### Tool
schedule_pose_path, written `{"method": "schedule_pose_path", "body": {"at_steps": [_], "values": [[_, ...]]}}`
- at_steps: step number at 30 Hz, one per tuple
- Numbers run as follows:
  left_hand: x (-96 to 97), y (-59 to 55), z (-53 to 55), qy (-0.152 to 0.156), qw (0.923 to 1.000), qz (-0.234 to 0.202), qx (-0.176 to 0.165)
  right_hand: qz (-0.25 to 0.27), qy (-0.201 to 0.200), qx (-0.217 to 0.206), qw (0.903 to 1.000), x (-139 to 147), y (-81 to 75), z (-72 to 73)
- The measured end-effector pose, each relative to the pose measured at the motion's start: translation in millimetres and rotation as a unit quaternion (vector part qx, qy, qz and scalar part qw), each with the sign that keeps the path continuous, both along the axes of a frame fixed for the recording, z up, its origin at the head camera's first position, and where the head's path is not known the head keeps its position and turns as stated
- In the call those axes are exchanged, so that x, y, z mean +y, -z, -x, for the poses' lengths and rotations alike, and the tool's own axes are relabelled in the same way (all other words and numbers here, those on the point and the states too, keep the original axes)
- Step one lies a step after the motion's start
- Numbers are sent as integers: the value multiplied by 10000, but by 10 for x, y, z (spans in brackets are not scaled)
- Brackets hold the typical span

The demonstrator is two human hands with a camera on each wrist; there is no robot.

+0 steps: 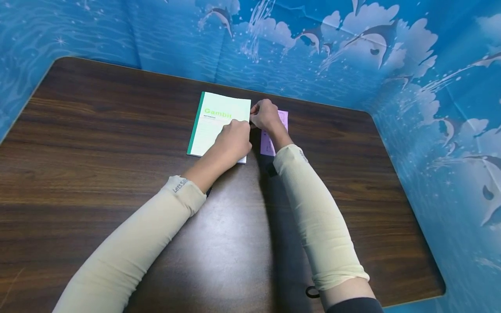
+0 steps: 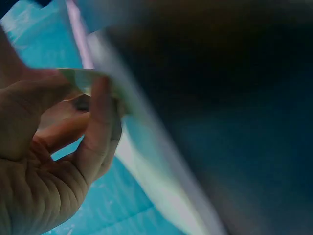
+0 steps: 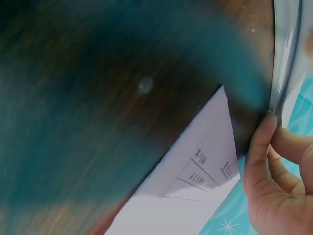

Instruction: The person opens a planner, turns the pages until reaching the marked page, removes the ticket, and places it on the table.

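A notebook [image 1: 225, 108] with a pale cover, green spine and the word Gambit lies on the table. My left hand [image 1: 233, 139] is over its right edge; in the left wrist view, thumb and fingers pinch a thin pale-green piece at the edge of the notebook [image 2: 161, 171]. At the upper part of that same edge, my right hand [image 1: 266, 114] pinches the notebook [image 3: 283, 54] between thumb and finger. Partly covered by my right hand and wrist is a purple printed slip [image 1: 268, 143]; its printed lines show in the right wrist view.
The dark wooden table [image 1: 98, 174] has rounded corners. A blue cloth [image 1: 176, 39] with dolphins hangs behind it and along the right side. A small black ring [image 1: 312, 292] shows beside the right sleeve, near the front.
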State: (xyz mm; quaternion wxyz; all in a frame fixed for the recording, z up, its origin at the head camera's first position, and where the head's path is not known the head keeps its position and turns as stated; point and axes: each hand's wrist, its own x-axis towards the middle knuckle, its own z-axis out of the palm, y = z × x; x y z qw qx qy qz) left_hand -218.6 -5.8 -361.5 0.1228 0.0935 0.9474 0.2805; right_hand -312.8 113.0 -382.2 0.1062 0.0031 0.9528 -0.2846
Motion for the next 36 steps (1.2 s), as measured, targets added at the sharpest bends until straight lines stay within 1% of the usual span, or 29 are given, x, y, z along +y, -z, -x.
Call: {"method": "schedule_pose_path", "body": {"at_steps": [1, 4, 9, 15, 18, 20, 22, 23, 24, 27, 29, 30, 31, 33, 36], "values": [[8, 29, -13, -8, 10000, 45, 3, 10, -4, -13, 10000, -6, -3, -2], [41, 82, -52, 12, 9997, 138, 183, -25, -7, -7, 10000, -22, -5, -6], [128, 109, -94, 134, 9976, 430, 533, -210, -85, 70, 9997, -63, 1, -9], [180, 115, -107, 88, 9965, 508, 655, -200, -238, 175, 9994, -103, 4, -20], [183, 111, -118, 163, 9968, 501, 595, -153, -256, 144, 9995, -110, 2, -33], [175, 104, -119, 249, 9969, 518, 545, -191, -333, 118, 9992, -114, -4, -36], [155, 95, -111, 290, 9977, 438, 429, -265, -428, 50, 9987, -124, -20, -36], [137, 87, -102, 294, 9984, 371, 314, -324, -475, -10, 9983, -131, -32, -34], [122, 164, -35, 317, 9990, 268, 134, -387, -521, -43, 9979, -138, -42, -34], [35, 144, -21, 318, 9986, 108, -397, -507, -687, -247, 9960, -143, -64, -51], [-34, 139, -29, 356, 9974, 96, -626, -614, -820, -397, 9939, -134, -72, -77], [-72, 132, -38, 387, 9970, 110, -661, -627, -893, -428, 9931, -125, -74, -94], [-123, 85, -82, 419, 9973, 90, -599, -610, -954, -474, 9924, -116, -78, -110], [-207, 49, -105, 449, 9978, 58, -477, -572, -1032, -481, 9918, -105, -95, -148], [-342, -46, -132, 345, 9993, -4, -133, -392, -1131, -184, 9926, -104, -125, -214]]}}
